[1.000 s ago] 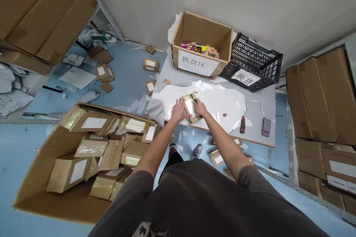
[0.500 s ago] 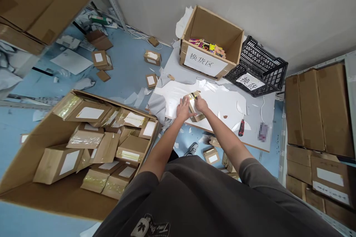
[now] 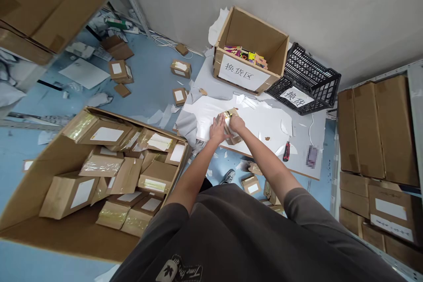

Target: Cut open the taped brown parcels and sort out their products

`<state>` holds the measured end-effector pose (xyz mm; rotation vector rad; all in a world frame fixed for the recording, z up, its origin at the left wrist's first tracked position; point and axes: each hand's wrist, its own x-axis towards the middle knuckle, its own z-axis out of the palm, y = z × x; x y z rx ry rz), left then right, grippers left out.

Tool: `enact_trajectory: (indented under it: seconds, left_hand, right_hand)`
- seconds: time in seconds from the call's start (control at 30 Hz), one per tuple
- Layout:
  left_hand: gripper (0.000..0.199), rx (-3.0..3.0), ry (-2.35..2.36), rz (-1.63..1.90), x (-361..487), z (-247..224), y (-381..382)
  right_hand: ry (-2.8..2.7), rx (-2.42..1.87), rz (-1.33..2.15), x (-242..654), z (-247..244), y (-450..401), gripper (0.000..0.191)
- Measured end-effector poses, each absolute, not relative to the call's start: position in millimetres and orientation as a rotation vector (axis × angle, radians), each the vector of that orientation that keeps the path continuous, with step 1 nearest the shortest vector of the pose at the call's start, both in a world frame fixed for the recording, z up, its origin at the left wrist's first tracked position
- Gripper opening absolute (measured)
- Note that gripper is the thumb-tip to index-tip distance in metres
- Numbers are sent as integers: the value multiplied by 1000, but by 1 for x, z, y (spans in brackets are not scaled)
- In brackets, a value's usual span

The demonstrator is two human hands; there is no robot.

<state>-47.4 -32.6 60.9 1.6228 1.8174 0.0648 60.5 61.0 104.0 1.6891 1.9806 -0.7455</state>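
A small cardboard box (image 3: 234, 139) with shiny tape on top rests near the front edge of the white-covered table (image 3: 205, 116). My left hand (image 3: 217, 130) holds the box from its left side, with the fingers at the top edge and the thumb along the near side. My right hand (image 3: 237, 124) is closed over the top of the box around a slim dark tool, seemingly a box cutter (image 3: 230, 115), mostly hidden by the fingers. A second, red and black box cutter (image 3: 286, 151) lies on the table to the right.
At the table's back stand an open carton (image 3: 220, 68) with colourful packets and a black plastic crate (image 3: 312, 70). On my left is a large carton (image 3: 23, 189) of taped parcels. Paper scraps and small boxes (image 3: 181, 68) litter the floor. Shelved cartons (image 3: 393, 128) line the right.
My right hand has shifted slightly left across the top of the box, covering more of the dark tool. My left hand stays in place on the box.
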Motion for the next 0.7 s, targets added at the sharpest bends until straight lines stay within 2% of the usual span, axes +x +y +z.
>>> enact_trajectory:
  seconds: [0.33, 0.57, 0.7]
  left_hand:
    - [133, 1591, 1839, 38, -50, 64, -38]
    - [132, 1569, 1842, 41, -53, 62, -39]
    - [132, 1569, 1853, 58, -53, 60, -40]
  right_hand:
    - [1887, 1614, -697, 59, 122, 64, 46]
    - [1889, 1522, -684, 80, 129, 42, 50]
    - [1810, 1449, -747, 102, 132, 24, 39]
